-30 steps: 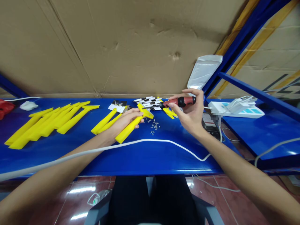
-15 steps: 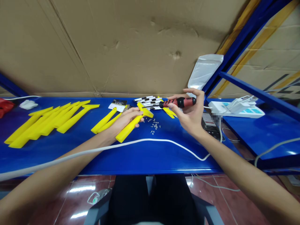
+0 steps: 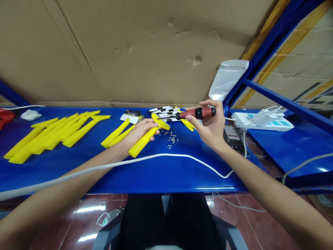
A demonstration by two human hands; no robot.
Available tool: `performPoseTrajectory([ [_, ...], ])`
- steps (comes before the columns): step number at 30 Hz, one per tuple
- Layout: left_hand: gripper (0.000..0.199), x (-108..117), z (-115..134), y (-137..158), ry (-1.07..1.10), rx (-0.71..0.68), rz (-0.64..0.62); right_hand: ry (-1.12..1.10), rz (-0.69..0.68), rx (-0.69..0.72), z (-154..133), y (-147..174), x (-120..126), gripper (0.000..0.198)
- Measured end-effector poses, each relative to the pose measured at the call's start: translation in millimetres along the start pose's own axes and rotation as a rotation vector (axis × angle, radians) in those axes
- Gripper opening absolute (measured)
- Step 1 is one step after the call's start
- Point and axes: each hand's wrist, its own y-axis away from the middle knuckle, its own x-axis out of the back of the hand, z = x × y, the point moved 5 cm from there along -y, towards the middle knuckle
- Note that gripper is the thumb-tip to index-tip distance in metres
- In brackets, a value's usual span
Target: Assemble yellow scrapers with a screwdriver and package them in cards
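Left hand [image 3: 142, 133] grips yellow tool [image 3: 142, 144] | right hand [image 3: 212, 128] holds red-black screwdriver [image 3: 191, 114], tip at tool's head | small parts [image 3: 172, 138] nearby

A yellow T-headed tool [image 3: 142, 143] slants in my left hand [image 3: 142, 131], the broad end of its handle angled toward me. In my right hand [image 3: 213, 126], a red-and-black screwdriver [image 3: 187, 114] points left, nearly level, its slim dark shaft reaching the tool's head.
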Motion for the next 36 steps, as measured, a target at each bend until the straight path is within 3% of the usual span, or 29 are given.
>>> performPoseTrajectory([
  [3, 0.020, -1.9, -0.2, 1.7, -0.033, 0.005, 0.001, 0.039, 0.045, -0.001, 0.0, -1.8, 3.1, 0.055],
  [6, 0.019, -0.1, -0.4, 1.0, -0.045, 0.000, 0.029, -0.086, -0.020, -0.015, -5.0, -2.1, -3.3, 0.050],
  [10, 0.022, 6.0, -4.8, -5.1, -0.026, 0.016, 0.048, -0.196, -0.097, -0.036, -10.4, 0.9, -11.4, 0.058],
  [19, 0.023, 0.0, -1.7, 0.0, -0.059, -0.012, 0.015, -0.046, 0.016, 0.025, -6.1, -2.3, -1.1, 0.054],
  [28, 0.024, 4.9, -3.5, -2.7, -0.056, -0.023, 0.016, -0.206, -0.116, -0.040, -12.7, -1.0, -9.6, 0.059],
  [36, 0.026, 4.4, -4.4, -1.8, -0.056, -0.029, 0.026, -0.058, -0.010, -0.005, -2.5, -0.4, -0.4, 0.057],
])
